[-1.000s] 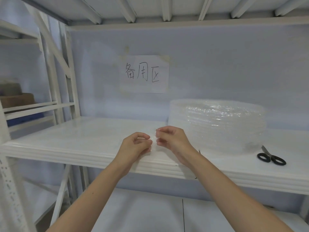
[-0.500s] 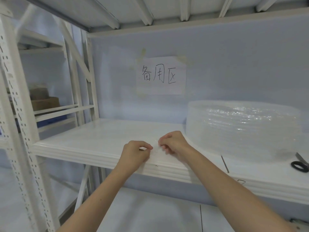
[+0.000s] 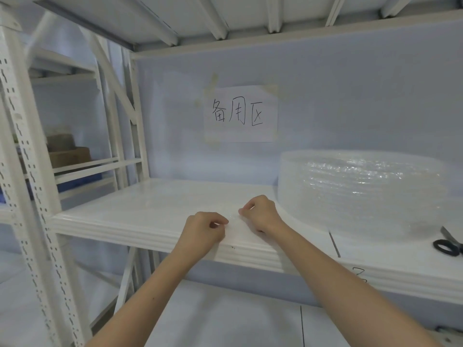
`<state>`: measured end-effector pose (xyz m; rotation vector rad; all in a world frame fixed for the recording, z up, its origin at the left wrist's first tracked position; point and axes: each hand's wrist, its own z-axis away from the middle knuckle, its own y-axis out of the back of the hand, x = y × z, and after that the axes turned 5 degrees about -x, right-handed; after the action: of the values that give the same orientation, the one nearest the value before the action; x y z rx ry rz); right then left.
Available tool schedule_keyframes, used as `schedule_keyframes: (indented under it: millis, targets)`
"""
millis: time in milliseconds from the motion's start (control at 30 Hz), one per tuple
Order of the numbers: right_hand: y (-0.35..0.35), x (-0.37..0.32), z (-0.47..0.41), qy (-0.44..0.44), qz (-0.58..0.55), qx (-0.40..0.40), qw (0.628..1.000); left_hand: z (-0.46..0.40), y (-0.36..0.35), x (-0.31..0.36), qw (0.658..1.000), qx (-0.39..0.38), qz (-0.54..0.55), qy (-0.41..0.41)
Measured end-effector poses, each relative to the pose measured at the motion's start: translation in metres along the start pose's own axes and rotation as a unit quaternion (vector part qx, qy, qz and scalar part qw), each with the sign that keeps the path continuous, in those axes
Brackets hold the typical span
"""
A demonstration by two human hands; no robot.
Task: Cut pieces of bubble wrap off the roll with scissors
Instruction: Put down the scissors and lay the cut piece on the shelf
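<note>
In the head view, compared with half a second ago, the picture has slid a little further left: the scissors now sit cut off at the right edge, and the roll of bubble wrap lies nearer that edge too. Both hands keep the same pose as before, close together at the front lip of the shelf.

The left hand has its fingers curled in, thumb and forefinger pinching the near edge of a thin clear piece of bubble wrap that lies flat on the shelf. The right hand, at about two o'clock from the left one and just beside it, pinches the same piece with curled fingers. The sheet is so clear that its outline is hard to trace.

Around them: a paper sign with handwritten characters is taped to the back wall at twelve o'clock from the hands. White rack uprights stand at nine o'clock, with brown boxes on a neighbouring shelf behind them. Nothing lies between the hands and the roll.

The roll lies on its flat end at three o'clock from the hands, its axis upright, its wound side facing the viewer. The scissors lie flat on the shelf beyond the roll at about four o'clock, well apart from both hands, black handles towards the front edge and blades pointing back towards the roll, long axis running roughly from five to eleven o'clock.
</note>
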<state>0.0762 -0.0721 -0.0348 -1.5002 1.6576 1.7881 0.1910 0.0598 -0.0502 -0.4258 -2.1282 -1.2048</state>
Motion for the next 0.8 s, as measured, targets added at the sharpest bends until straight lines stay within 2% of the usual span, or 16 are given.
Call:
schedule_keyframes:
  millis: [233,367,467,567,667,800]
  targets:
    - [0.052,0.006,0.048,0.056,-0.012,-0.001,0.998,0.004,-0.004,0.018,0.998,0.030,0.053,-0.001]
    - [0.092,0.019,0.094,0.070,0.003,0.017,0.997,0.004,-0.027,0.049,0.996,0.012,0.090,-0.021]
    - [0.129,0.043,0.120,0.071,0.047,0.065,0.994,0.003,-0.054,0.077,0.992,-0.021,0.115,-0.042]
    - [0.174,0.071,0.140,0.043,0.107,0.154,0.981,0.003,-0.084,0.104,0.986,-0.051,0.148,-0.053]
    - [0.221,0.093,0.157,-0.021,0.190,0.237,0.952,0.002,-0.113,0.125,0.981,-0.081,0.168,-0.062]
    - [0.262,0.125,0.162,-0.140,0.310,0.220,0.914,0.000,-0.143,0.146,0.978,-0.111,0.165,-0.063]
